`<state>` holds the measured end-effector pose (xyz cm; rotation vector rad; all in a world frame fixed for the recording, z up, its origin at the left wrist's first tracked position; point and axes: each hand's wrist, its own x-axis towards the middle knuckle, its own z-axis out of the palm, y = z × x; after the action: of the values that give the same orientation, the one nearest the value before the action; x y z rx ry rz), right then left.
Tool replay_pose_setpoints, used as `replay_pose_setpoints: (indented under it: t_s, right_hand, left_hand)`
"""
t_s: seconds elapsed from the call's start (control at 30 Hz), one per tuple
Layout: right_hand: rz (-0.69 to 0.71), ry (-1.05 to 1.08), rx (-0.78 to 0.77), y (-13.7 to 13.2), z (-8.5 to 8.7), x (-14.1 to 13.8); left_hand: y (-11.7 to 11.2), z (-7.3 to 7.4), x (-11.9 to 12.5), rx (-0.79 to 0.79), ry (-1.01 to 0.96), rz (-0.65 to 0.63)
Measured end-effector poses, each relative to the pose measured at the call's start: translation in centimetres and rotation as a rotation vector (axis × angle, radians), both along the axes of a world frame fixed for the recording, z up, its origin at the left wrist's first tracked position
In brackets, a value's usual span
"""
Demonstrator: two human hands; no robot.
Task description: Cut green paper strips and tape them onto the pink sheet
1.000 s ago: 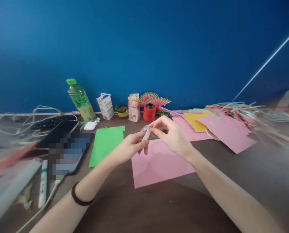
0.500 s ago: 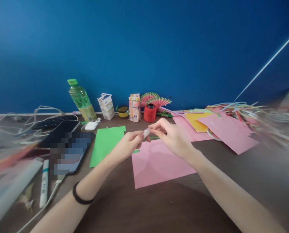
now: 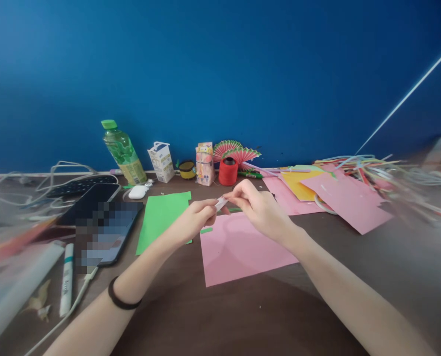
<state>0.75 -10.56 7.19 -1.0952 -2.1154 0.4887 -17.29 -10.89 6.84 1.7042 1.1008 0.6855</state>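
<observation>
A small whitish piece, narrow and with faint marks in the earlier view, is held up between my two hands above the pink sheet. My left hand is closed, gripping its lower left end between thumb and fingers. At the upper right end, the fingertips of my right hand are pinched together. Its exact kind is too small to make out, as fingers cover part of it. A short green paper strip lies at the pink sheet's left corner. Left of my left hand lies a green sheet.
Along the blue wall stand a green bottle, a white carton, a pink carton and a red thread spool. Phones, a marker and cables crowd the left. Coloured papers and strips are piled at right.
The whitish piece has turned slightly between my fingers, and its marks show less. Both hands stay in nearly the same place; the view has shifted a little.
</observation>
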Motion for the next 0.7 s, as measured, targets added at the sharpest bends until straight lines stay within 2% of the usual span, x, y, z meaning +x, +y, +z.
replay_pose_setpoints:
  t_s: [0.37,0.5,0.6,0.7]
  right_hand:
    - [0.003,-0.082,-0.037,0.1,0.1,0.2]
    - [0.032,-0.006,-0.066,0.0,-0.1,0.3]
    - [0.111,0.272,-0.107,0.0,0.5,0.8]
    - [0.130,0.439,-0.115,0.3,1.2,1.8]
  left_hand:
    - [0.3,-0.3,-0.4,-0.095,-0.181,-0.130]
    - [0.7,-0.7,-0.6,-0.148,-0.262,-0.139]
    - [1.3,-0.9,-1.3,-0.101,-0.252,-0.056]
    - [2.1,-0.7,-2.5,0.096,-0.101,0.098]
